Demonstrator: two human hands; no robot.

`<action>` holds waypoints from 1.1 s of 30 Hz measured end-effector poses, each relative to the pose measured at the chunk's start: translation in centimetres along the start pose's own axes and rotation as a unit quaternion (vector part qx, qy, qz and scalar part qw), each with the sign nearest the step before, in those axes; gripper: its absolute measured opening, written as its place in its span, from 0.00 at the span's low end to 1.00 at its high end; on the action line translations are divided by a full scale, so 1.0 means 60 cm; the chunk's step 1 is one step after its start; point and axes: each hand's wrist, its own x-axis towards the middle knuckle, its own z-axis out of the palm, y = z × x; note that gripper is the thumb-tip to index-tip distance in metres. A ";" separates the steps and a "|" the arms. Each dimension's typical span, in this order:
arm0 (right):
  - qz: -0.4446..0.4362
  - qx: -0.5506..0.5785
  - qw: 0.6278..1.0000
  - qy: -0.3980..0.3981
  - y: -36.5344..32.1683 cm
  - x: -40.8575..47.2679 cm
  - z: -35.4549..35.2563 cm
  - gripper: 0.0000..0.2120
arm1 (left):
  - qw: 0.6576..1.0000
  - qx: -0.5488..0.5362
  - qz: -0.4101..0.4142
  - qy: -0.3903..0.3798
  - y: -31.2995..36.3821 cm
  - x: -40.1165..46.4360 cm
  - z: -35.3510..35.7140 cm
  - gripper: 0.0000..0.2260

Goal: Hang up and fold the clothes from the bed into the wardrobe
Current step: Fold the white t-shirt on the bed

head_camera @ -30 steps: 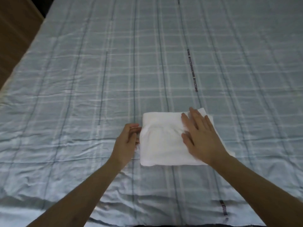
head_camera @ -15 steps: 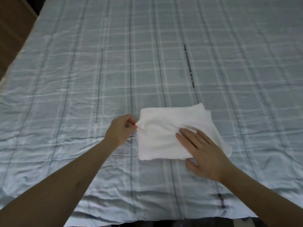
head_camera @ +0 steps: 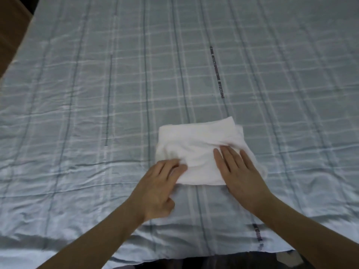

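Note:
A white garment (head_camera: 196,140), folded into a small rectangle, lies on the bed near its front edge. My left hand (head_camera: 159,189) is at the garment's near left corner, its fingers slightly bent and pressing on the cloth there. My right hand (head_camera: 240,171) lies flat with straight fingers on the right half of the garment, covering its near right corner.
The bed is covered by a pale blue checked sheet (head_camera: 97,94) with dark stripes and printed lettering. A brown wooden surface (head_camera: 11,26) shows at the top left past the bed's edge. The bed's front edge runs along the bottom of the view.
My left hand let go of the garment's left edge and moved down to its near left corner. My right hand slid a little up and to the right on the cloth.

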 end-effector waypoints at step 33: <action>-0.324 0.022 0.941 0.096 -0.163 0.245 -0.759 0.39 | 0.980 0.000 -0.194 -0.033 -0.021 -0.341 -0.777 0.18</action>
